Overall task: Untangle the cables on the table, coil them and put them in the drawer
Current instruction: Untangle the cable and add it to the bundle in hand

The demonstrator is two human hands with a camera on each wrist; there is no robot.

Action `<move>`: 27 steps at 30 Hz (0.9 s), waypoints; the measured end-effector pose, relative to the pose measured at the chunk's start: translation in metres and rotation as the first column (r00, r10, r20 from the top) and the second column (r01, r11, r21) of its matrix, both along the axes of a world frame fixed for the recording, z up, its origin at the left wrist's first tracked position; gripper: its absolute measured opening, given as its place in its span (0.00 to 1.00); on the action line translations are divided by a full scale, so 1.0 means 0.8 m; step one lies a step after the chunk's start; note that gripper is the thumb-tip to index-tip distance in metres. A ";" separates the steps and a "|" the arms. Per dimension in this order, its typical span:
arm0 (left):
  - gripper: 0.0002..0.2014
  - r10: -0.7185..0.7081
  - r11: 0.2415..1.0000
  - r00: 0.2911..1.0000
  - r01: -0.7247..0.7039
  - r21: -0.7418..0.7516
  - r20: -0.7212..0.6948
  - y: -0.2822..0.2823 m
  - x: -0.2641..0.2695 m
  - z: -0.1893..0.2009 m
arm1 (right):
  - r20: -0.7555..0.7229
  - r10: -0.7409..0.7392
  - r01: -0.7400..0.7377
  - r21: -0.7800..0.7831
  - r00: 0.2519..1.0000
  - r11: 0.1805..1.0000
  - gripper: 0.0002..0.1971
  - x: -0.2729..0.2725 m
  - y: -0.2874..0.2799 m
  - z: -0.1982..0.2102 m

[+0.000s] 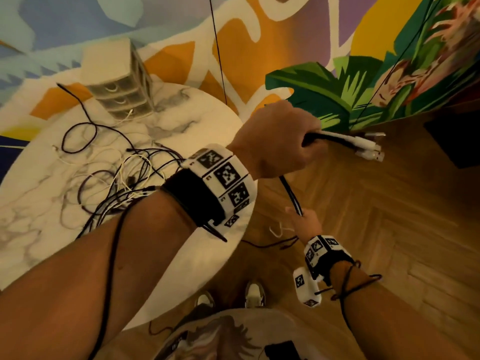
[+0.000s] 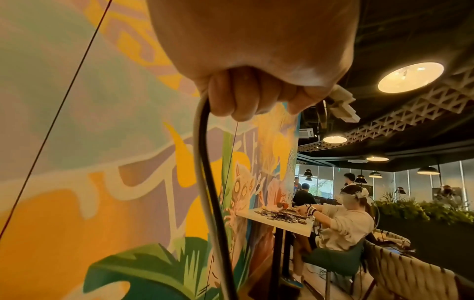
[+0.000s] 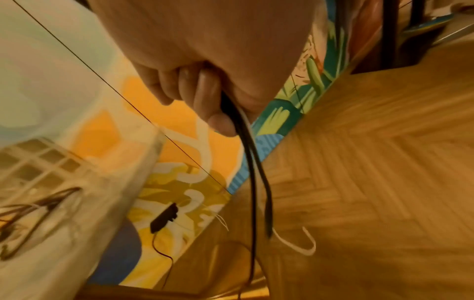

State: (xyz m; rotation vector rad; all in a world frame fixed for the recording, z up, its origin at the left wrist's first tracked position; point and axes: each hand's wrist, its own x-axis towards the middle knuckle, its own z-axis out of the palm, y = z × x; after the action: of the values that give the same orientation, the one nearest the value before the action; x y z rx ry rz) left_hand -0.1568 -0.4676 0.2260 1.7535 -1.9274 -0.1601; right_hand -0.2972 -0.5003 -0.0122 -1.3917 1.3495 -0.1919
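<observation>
Cables (image 1: 293,196): black and white strands, off the table (image 1: 65,216), fisted in left hand (image 1: 279,141), pinched lower by right hand (image 1: 302,220). Risk: dangling ends, apparently near floor, snagging the pile (image 1: 124,178).

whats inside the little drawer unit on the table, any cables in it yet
The drawer unit at the table's far edge has three closed, see-through drawers, but blur hides their contents. A white cable hangs at the bottom drawer's front. The tangle lies on the table.
</observation>
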 end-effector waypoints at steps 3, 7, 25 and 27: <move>0.14 -0.019 0.994 0.993 0.032 -0.105 0.119 0.007 0.011 0.014 | -0.092 -0.053 0.062 0.094 0.994 0.994 0.22 -0.007 -0.004 -0.033; 0.12 -0.035 0.974 0.977 0.080 -0.210 0.209 0.009 0.025 0.023 | -0.146 -0.177 0.201 0.171 0.973 0.965 0.21 -0.016 -0.006 -0.059; 0.13 -0.104 0.931 0.978 0.159 -0.328 0.180 0.005 0.013 0.012 | -0.424 -0.155 0.212 0.090 0.892 0.973 0.26 -0.080 -0.022 -0.087; 0.13 -0.113 0.934 0.984 0.153 -0.324 0.137 0.002 0.008 0.010 | -0.439 -0.138 0.190 0.077 0.888 0.979 0.25 -0.087 -0.024 -0.086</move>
State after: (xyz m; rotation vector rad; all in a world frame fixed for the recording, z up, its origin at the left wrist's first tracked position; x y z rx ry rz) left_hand -0.1506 -0.4660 0.2344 1.4369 -2.0182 0.2163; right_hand -0.3670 -0.5194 -0.0811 -1.2622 1.8198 0.0943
